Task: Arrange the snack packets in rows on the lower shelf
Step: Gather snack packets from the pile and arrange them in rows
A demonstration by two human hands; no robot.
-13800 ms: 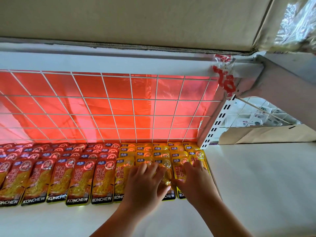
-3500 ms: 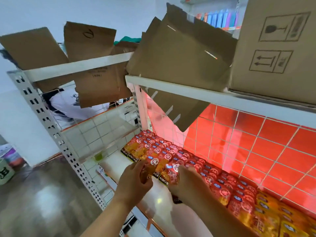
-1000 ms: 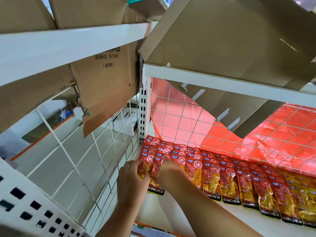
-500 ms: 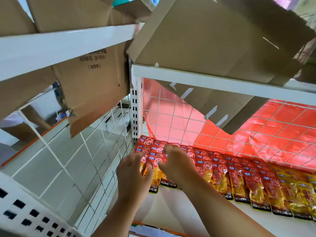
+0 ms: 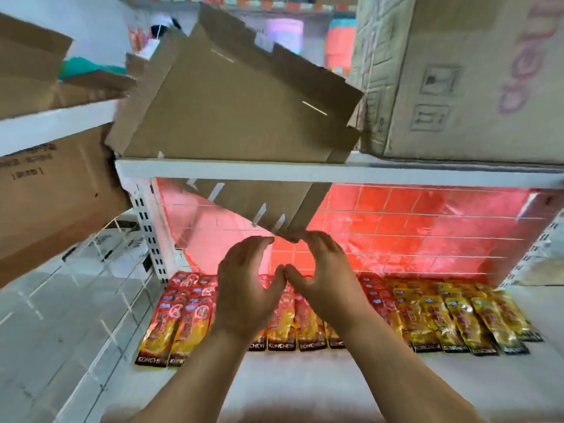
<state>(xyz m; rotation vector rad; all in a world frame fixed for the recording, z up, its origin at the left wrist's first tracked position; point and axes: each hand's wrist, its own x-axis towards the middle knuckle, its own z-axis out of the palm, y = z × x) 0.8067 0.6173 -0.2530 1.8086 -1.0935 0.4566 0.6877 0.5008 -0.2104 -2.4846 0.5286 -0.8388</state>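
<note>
Though caught from the head alone, shows enough: left hand and right hand up side by side in front of the lower shelf, palms turned toward each other, fingers loosely curved, thumbs close to meeting, with nothing held in either.

Finds the snack packets below and beyond both hands, flat on the shelf in overlapping rows from the left post across to near the right end. Puts their long axis front to back, printed bottoms toward the person, tops toward the red mesh back. Places the red packets nearest the left hand and the yellow packets on the right hand's side, though well apart from it.

Calls, by my judgement, for a reach down and forward. Leaves a cardboard flap hanging right at the fingertips, easy to knock.
</note>
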